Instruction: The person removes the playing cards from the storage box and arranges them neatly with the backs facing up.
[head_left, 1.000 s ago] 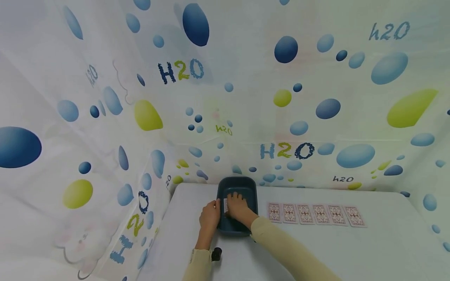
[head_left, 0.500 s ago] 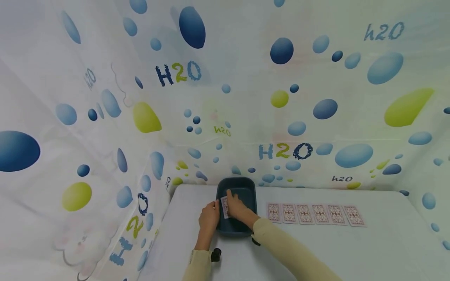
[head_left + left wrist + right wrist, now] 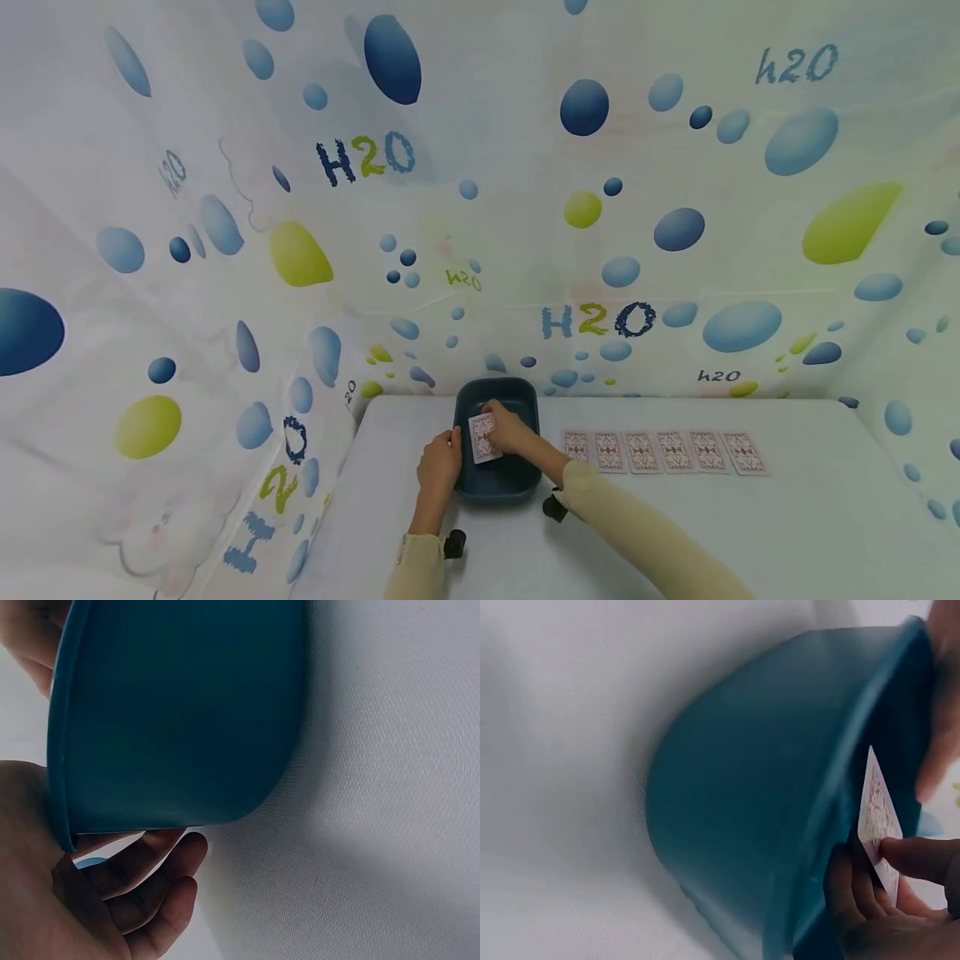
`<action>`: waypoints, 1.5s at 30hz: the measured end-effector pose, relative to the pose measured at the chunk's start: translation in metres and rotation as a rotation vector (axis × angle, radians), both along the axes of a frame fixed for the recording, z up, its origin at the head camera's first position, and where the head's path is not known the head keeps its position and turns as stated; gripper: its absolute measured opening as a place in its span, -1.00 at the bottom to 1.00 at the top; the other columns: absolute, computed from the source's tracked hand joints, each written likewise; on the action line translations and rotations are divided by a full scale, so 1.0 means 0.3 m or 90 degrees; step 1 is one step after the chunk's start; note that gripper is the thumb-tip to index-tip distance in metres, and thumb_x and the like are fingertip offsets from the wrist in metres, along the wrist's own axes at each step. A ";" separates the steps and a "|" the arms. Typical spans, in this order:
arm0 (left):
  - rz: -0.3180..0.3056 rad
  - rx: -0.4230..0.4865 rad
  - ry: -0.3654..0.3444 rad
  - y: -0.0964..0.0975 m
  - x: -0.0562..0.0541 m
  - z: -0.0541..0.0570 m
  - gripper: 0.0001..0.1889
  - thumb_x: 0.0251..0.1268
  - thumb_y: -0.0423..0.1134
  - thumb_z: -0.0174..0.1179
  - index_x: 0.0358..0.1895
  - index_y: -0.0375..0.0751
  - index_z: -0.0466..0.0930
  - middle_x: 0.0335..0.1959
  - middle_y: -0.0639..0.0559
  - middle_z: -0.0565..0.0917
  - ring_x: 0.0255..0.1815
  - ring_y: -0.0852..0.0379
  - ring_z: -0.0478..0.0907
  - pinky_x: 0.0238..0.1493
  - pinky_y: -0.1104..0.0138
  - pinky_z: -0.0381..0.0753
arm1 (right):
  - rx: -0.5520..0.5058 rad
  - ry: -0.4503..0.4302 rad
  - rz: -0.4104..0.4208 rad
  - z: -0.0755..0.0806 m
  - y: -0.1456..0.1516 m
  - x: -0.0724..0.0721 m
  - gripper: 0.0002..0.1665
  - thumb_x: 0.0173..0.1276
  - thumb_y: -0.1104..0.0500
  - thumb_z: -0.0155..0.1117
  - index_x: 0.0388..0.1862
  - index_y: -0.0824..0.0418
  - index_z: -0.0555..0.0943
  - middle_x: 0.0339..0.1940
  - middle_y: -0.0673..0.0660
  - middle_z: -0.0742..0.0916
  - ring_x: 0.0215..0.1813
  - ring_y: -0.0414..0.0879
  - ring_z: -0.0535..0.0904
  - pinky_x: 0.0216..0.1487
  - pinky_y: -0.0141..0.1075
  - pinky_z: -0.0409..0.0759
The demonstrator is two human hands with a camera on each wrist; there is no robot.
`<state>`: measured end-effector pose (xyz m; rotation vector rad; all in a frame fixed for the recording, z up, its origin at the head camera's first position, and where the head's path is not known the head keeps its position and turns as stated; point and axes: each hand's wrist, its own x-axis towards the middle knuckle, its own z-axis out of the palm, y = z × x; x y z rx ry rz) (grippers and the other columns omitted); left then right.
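Observation:
A dark teal plastic basin (image 3: 497, 492) stands on the table. My left hand (image 3: 439, 460) grips its left rim, with the thumb at the edge and fingers along the outer wall (image 3: 154, 889). My right hand (image 3: 512, 429) reaches over the basin and pinches a playing card (image 3: 482, 439) between thumb and fingers. The card's red-and-white patterned back faces up in the head view. In the right wrist view the card (image 3: 877, 817) is tilted just above the basin's opening, with the thumb on its patterned side and the other fingers beneath.
Several playing cards (image 3: 673, 452) lie face down in a row on the white tabletop (image 3: 675, 533), right of the basin. A white curtain with blue and green drops (image 3: 585, 208) hangs behind the table. Dark wrist cameras (image 3: 555, 507) sit at both cuffs.
My right hand has gone from fingers spread down in the basin to lifting a card by its side, and now more of the card shows. The left hand keeps its hold on the rim.

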<state>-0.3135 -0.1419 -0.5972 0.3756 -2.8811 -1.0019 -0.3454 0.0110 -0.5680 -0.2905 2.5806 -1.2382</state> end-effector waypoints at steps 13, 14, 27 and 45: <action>-0.004 -0.019 0.006 -0.005 -0.001 0.006 -0.55 0.59 0.00 -0.07 0.10 -0.27 0.68 -0.04 -0.24 0.76 -0.07 -0.25 0.72 -0.16 -0.10 0.63 | -0.083 -0.033 0.055 0.087 0.159 0.035 -0.50 0.41 0.33 0.24 0.30 0.20 0.43 -0.34 0.13 0.63 -0.39 -0.13 0.54 -0.38 -0.33 0.49; -0.006 -0.018 0.006 -0.005 -0.001 0.007 -0.55 0.59 0.00 -0.07 0.09 -0.27 0.68 -0.05 -0.24 0.77 -0.08 -0.25 0.72 -0.18 -0.10 0.63 | -0.091 -0.040 0.053 0.092 0.172 0.036 -0.49 0.41 0.33 0.23 0.31 0.20 0.42 -0.35 0.13 0.64 -0.40 -0.13 0.55 -0.39 -0.33 0.50; -0.021 -0.023 0.007 -0.007 0.001 0.017 -0.54 0.60 -0.01 -0.08 0.13 -0.28 0.66 -0.04 -0.24 0.76 -0.08 -0.25 0.72 -0.18 -0.09 0.63 | -0.138 -0.061 0.025 0.063 0.328 0.046 -0.45 0.41 0.35 0.22 0.36 0.20 0.38 -0.20 0.22 0.71 -0.32 -0.09 0.60 -0.24 -0.14 0.63; -0.021 -0.021 0.009 -0.002 0.014 0.016 -0.55 0.60 -0.02 -0.07 0.13 -0.30 0.66 0.00 -0.28 0.74 -0.05 -0.31 0.70 -0.14 -0.13 0.63 | -0.120 -0.054 0.012 0.027 0.597 0.094 -0.39 0.44 0.32 0.19 0.44 0.30 0.31 -0.41 0.21 0.66 -0.40 -0.03 0.51 -0.30 -0.14 0.56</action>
